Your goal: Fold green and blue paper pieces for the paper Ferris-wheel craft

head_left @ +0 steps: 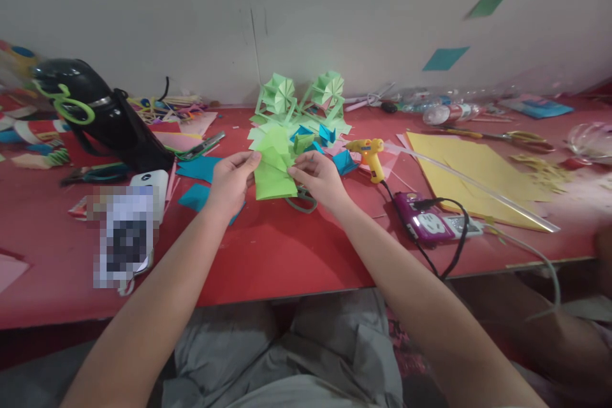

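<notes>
Left hand (233, 180) and right hand (319, 177) pinching lime paper (273, 183), bottle label (459, 113) too blurred to read, red tabletop (287, 261), grey wall (167, 13) behind

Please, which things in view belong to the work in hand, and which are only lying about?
In the work: green sheet, held in left hand and right hand; probably blue sheets and folded pieces; perhaps glue gun.

Apparently just lying about: yellow sheets, bottle, yellow scraps.
</notes>
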{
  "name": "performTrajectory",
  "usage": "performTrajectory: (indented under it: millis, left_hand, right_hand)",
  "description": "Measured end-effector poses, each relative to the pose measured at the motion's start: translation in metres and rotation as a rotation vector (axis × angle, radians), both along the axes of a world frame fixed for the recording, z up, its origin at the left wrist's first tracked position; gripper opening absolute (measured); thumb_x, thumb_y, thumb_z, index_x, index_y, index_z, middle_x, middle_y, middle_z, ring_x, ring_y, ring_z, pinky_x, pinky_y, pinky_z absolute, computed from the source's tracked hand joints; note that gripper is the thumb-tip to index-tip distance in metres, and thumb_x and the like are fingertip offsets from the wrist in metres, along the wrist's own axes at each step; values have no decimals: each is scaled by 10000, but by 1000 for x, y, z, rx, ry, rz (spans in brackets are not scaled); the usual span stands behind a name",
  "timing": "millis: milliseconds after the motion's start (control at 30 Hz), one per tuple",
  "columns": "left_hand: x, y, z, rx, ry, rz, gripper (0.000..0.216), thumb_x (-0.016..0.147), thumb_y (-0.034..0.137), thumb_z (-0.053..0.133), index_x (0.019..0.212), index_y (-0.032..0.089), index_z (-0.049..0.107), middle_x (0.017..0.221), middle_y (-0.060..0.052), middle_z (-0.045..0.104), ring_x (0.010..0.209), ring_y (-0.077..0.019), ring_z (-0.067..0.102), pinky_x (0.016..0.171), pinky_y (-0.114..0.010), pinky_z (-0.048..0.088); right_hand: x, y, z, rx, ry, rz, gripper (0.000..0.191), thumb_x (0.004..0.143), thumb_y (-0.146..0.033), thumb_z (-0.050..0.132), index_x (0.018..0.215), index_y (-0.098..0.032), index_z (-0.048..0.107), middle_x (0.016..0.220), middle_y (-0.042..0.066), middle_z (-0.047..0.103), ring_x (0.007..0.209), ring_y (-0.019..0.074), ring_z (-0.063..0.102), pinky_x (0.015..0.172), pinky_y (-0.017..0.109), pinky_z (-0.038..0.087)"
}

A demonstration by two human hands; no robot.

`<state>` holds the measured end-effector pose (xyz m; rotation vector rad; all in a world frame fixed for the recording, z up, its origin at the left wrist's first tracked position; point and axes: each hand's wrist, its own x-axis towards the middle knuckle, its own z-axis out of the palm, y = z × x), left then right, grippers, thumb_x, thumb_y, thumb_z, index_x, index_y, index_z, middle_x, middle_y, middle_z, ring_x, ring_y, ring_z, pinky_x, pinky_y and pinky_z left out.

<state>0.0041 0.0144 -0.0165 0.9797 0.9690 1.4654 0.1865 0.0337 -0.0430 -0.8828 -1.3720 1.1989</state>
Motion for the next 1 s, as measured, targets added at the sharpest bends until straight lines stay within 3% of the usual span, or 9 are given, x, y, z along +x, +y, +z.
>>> performTrajectory:
  millis: [133,267,367,467,533,833,1000]
  left_hand:
    - [-1,4,-8,15,41,56,329,671,417,843,851,167,728,756,-33,727,784,-221,712,737,-341,561]
    - [-2,5,-12,52,221,152,338,728,480,788,842,168,723,772,-31,721,788,-203,689,706,-288,528]
    - [-1,2,-8,87,340,114,368,740,509,773,851,164,709,809,-44,732,813,-201,684,711,-265,519]
    - [1,-3,-4,88,304,-11,470,650,437,858,990,156,696,904,-65,756,849,-226,700,758,-298,549]
    - [2,-4,-3,84,277,-12,533,603,392,890,1036,151,694,957,-80,763,864,-238,708,783,-325,565]
    - [-3,0,-6,103,252,79,370,681,442,845,918,169,764,827,-56,772,833,-257,722,779,-349,581]
    - [-4,-1,-2,108,199,2,366,725,435,818,972,168,777,892,-69,779,839,-256,730,777,-352,589]
  right_hand:
    - [0,1,-1,-27,-15,42,456,663,-458,815,932,-213,541,742,-1,674,628,121,625,632,284,536]
    - [1,1,-1,-10,-52,45,443,691,-456,794,952,-197,548,752,11,672,655,137,643,656,303,551]
    - [2,1,0,-5,-79,45,436,701,-455,788,955,-195,546,755,19,670,661,149,647,623,299,546]
    - [2,1,0,-15,-78,47,422,692,-436,793,935,-202,539,742,10,665,647,144,644,600,285,539]
    - [2,0,1,-18,-62,44,403,684,-411,796,912,-204,537,727,-1,658,638,132,639,612,279,539]
    - [-2,0,-1,37,-37,52,400,689,-420,800,853,-220,495,767,3,641,705,140,646,674,300,549]
    - [0,0,0,41,-22,63,442,682,-445,809,834,-224,457,759,-9,616,685,129,623,658,295,533]
